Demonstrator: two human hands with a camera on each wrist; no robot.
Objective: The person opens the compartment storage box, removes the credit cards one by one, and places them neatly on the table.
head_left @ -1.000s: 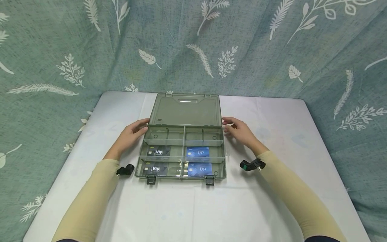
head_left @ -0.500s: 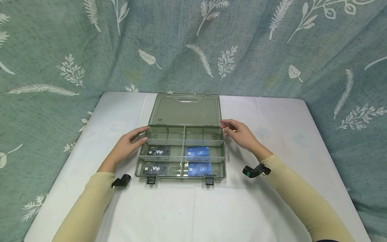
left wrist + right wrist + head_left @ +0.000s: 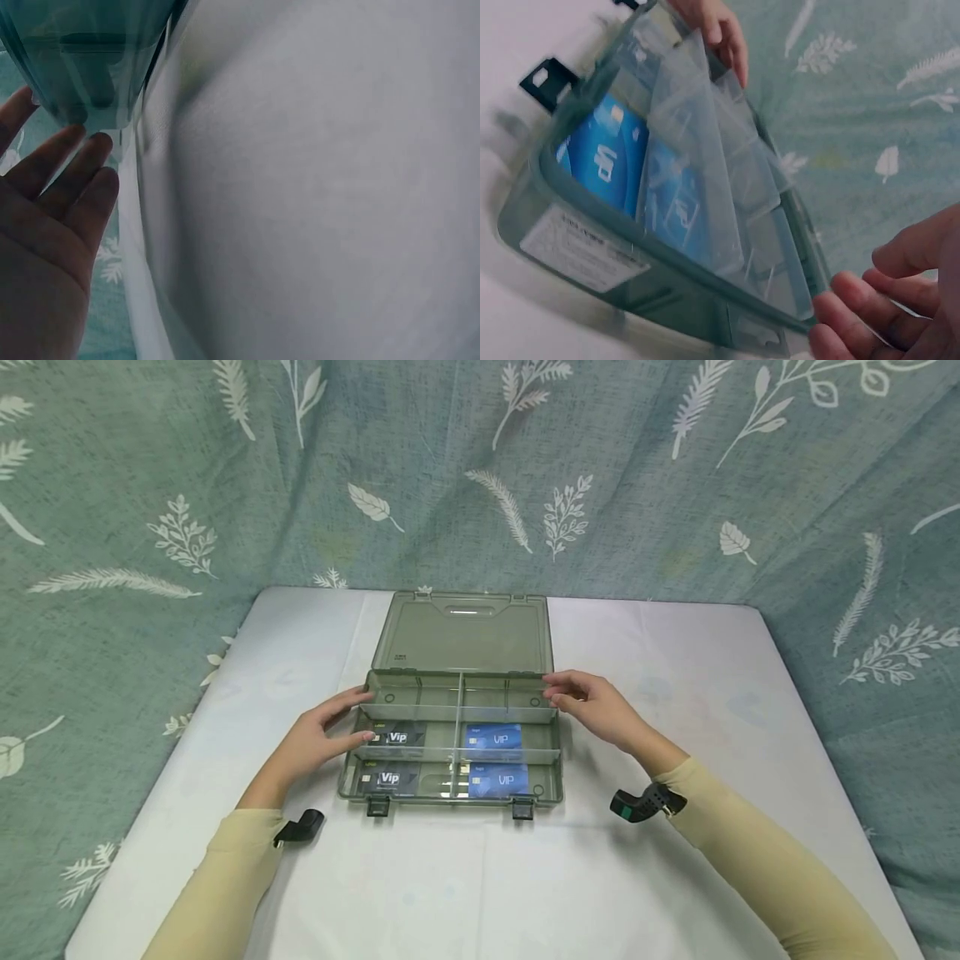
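Observation:
A translucent grey-green plastic box [image 3: 450,802] lies on the table with its hinged lid [image 3: 465,639] folded back. Clear dividers split it into several compartments. Black Vip cards [image 3: 387,779] lie in the front and middle left compartments, blue VIP cards [image 3: 498,782] in the matching right ones. At the box's left side is my left hand [image 3: 309,745], fingers extended and spread, fingertips right at the edge. My right hand [image 3: 600,710] is at the rear right corner, its fingers loosely bent beside the rim. The right wrist view shows this hand [image 3: 900,300] holding nothing.
Two black latches [image 3: 522,809] hang from the box's front edge. White cloth covers the table [image 3: 675,877], and a green leaf-patterned curtain [image 3: 637,485] rises behind it. A label [image 3: 585,247] is stuck on the box's side wall.
Both hands have slid toward the front along the sides of the box, from beside the hinge line. The left thumb has spread away from the fingers. Box and cards stay in place.

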